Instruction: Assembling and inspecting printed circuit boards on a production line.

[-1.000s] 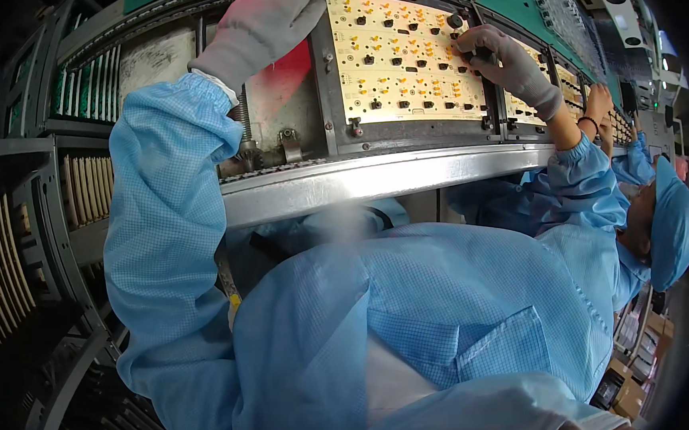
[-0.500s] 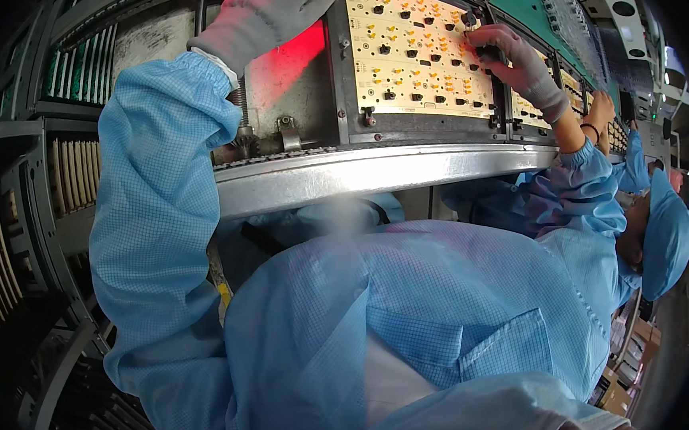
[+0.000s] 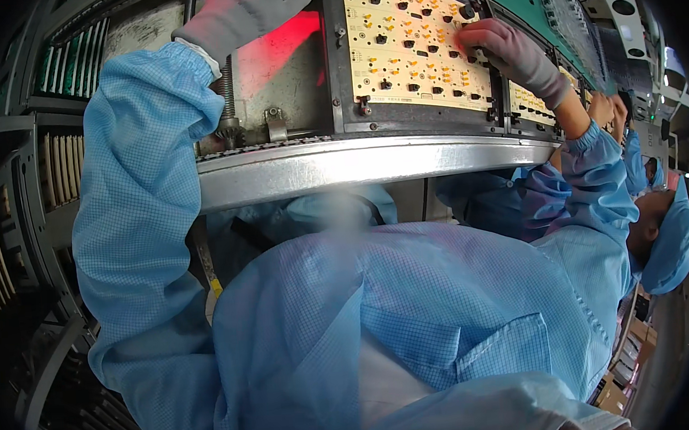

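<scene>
board [image 3: 398, 69] now farther from left hand [image 3: 244, 16]

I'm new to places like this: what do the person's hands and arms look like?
The left hand and right hand wear grey gloves. The light-blue sleeves have a fine grid pattern and gathered cuffs, with a white edge at the left.

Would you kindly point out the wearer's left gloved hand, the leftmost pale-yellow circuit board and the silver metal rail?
Left gloved hand [image 3: 249, 15], head view: back of the grey glove.
Leftmost pale-yellow circuit board [image 3: 420, 59], head view: middle, between component rows.
Silver metal rail [image 3: 373, 163], head view: its broad shiny face.
</scene>
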Action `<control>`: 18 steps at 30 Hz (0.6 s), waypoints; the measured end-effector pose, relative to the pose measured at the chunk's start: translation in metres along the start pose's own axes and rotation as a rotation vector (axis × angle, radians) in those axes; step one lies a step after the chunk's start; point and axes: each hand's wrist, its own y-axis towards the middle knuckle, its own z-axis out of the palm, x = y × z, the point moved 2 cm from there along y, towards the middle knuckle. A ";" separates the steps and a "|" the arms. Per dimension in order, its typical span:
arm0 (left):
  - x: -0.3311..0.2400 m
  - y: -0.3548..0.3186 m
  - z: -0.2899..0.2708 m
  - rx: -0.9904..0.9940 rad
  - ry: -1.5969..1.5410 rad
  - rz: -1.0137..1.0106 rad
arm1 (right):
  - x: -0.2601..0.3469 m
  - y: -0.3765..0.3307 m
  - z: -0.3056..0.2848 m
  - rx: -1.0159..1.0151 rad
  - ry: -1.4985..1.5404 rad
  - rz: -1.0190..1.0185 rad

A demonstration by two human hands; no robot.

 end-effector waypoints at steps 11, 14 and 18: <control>-0.019 0.015 -0.024 0.089 0.116 -0.079 | 0.007 -0.028 -0.019 -0.167 -0.023 0.135; -0.065 0.006 -0.055 -0.067 0.085 -0.200 | 0.013 -0.028 -0.023 -0.422 0.101 0.213; -0.144 -0.063 -0.094 -0.110 0.332 -0.141 | 0.054 0.030 -0.022 -0.328 0.097 0.035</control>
